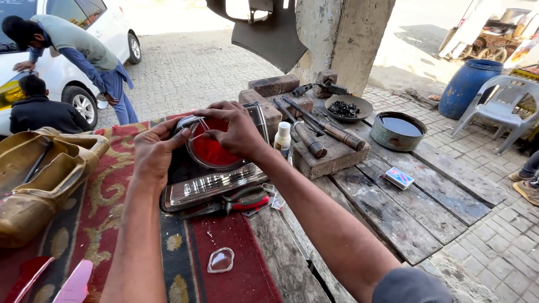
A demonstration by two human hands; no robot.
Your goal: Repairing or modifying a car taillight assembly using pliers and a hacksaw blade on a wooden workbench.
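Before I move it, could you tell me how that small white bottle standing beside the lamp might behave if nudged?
The white bottle looks tall and narrow, so it would probably tip easily. It seems to be light plastic, likely sliding or rolling across the wooden planks once down.

Bench surroundings: blue barrel (469, 84) and grey plastic chair (501, 106) at right; round metal basin (398, 131) of dark liquid, bowl of dark bits (344, 108), small bottle (283, 138) and red-handled pliers (238, 202) on the wooden planks (393, 216); white car (78, 50) behind
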